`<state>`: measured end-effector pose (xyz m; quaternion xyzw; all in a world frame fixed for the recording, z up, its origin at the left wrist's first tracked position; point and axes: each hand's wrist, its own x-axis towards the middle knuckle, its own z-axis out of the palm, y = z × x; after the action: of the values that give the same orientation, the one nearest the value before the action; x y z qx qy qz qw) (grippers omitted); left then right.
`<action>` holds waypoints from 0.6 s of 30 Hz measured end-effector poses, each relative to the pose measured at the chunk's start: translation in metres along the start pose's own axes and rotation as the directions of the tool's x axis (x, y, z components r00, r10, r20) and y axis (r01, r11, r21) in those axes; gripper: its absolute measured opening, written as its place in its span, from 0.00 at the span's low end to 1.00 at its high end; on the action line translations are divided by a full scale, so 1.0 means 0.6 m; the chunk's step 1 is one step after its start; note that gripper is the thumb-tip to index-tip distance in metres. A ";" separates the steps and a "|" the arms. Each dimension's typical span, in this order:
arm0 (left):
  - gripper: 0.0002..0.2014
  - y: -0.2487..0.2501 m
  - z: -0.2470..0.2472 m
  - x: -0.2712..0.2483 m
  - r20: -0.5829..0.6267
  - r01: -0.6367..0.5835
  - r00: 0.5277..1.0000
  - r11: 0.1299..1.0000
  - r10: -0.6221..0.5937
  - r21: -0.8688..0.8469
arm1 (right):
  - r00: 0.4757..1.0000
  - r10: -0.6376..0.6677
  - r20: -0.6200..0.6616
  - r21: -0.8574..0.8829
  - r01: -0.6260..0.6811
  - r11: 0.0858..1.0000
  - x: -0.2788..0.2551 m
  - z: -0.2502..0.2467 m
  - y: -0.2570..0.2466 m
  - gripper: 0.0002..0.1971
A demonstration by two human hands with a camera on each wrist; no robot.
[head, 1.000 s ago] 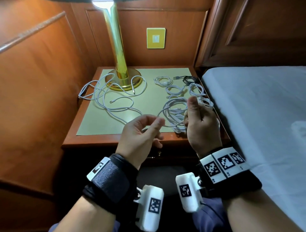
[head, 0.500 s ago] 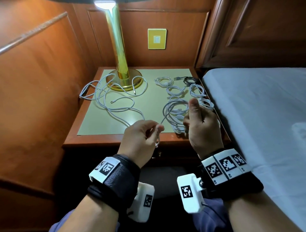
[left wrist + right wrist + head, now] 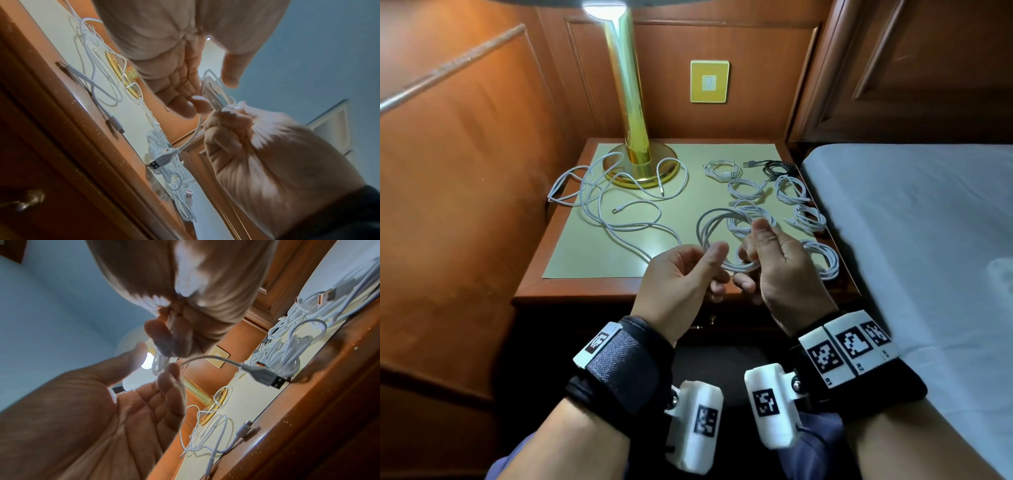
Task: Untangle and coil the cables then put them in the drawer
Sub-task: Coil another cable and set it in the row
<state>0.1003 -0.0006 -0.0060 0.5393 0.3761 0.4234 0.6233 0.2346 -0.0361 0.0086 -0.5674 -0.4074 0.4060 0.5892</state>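
Observation:
My right hand [image 3: 751, 257] grips a coil of white cable [image 3: 702, 226] over the nightstand's front edge, thumb up, fingers curled round the loops. In the left wrist view that right hand [image 3: 236, 123] shows as a fist. My left hand [image 3: 717, 270] is close beside it, with the same cable running between its thumb and fingertips [image 3: 170, 369]. The cable's USB plug [image 3: 267, 378] hangs free below the hands. A loose tangle of white cables [image 3: 616, 205] lies at the left, round the lamp base. The drawer is closed, its knob [image 3: 710, 320] below my hands.
Several coiled white cables [image 3: 791, 192] and a black one [image 3: 777, 168] lie along the right side of the nightstand [image 3: 585, 284]. A brass lamp [image 3: 637, 164] stands at the back. A bed [image 3: 911, 222] borders the right, a wood panel the left.
My left hand has moved right, up to my right hand. The slack strand between them is gone and the coil has gained a loop. The plug end now hangs free.

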 end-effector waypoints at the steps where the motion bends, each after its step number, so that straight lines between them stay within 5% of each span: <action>1: 0.23 -0.003 -0.001 0.001 -0.020 -0.026 0.999 0.998 0.027 0.051 | 1.000 -0.013 0.013 -0.023 0.013 1.000 0.000 0.000 0.003 0.22; 7: 0.17 -0.005 -0.010 0.008 -0.079 -0.138 0.985 0.978 0.151 0.154 | 0.994 -0.108 -0.021 -0.339 0.094 0.936 0.008 -0.009 0.023 0.30; 18: 0.08 -0.002 -0.003 0.003 -0.035 -0.249 0.964 0.940 0.264 0.233 | 0.992 -0.067 -0.109 -0.256 0.037 0.966 0.003 -0.006 0.016 0.16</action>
<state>0.0997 0.0017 -0.0075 0.6372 0.3686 0.4728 0.4842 0.2386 -0.0356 -0.0010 -0.6499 -0.4356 0.3013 0.5451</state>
